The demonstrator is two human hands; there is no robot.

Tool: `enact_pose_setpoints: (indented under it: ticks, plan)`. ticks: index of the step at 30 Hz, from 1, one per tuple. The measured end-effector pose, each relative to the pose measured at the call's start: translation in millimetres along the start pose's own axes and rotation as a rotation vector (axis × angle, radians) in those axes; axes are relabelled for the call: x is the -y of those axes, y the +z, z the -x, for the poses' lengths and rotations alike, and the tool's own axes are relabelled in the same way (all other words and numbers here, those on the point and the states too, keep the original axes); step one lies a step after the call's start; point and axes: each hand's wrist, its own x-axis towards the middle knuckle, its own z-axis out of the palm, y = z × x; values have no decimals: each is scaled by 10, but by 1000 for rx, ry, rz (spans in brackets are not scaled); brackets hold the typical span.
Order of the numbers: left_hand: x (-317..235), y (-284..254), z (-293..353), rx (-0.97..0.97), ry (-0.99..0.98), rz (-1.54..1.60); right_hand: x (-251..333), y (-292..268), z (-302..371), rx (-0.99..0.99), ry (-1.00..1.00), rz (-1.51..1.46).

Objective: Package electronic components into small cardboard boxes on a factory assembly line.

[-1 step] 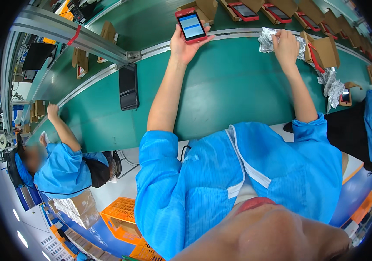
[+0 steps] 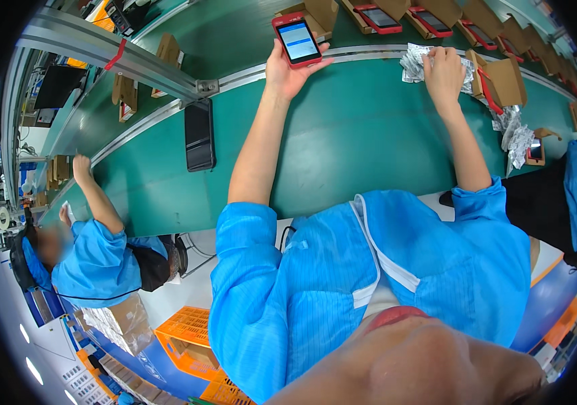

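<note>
Green tabletop (image 2: 356, 142) ran under everything, w/ pale rail (image 2: 362, 54) along its far edge. Open cardboard box (image 2: 512, 77) stood at R, nr. the rail, red piece (image 2: 489, 91) in its mouth. Black flat case (image 2: 199, 138) lay well apart, over at L. Silver foil pkts (image 2: 414, 64) sat in a loose heap just L of the box. Then red handheld (image 2: 298, 44), screen lit.

Risks, my read: box could've been bumped by R hand (image 2: 445, 73), being so close; pkts could've dragged each other along b/c they overlapped; handheld could've slipped, since L hand (image 2: 291, 79) bore it on spread fingers, not a full wrap.

Handheld lay in L hand, thumb by one edge, fingers poking past the other, screen toward the wearer. R hand was on the foil, fingers curled down; pinching or just touching, can't tell.
</note>
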Motion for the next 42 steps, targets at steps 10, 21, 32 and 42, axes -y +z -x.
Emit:
enact_pose_setpoints:
  ticks: [10, 21, 32, 42]
  plan:
    - [133, -17, -560, -134, -31, 133, 736, -119, 123, -183, -221, -479]
    - [-501, -581, -55, -846, 465, -1350, 994, 55, 621, 225, -417, -785]
    - [-1267, -1197, -399, -1454, 743, -1155, 1026, 54, 646, 190, -530, -788]
    - [-666, -484, -381, -750, 883, -1585, 1317, 190, 392, 239, -598, -822]
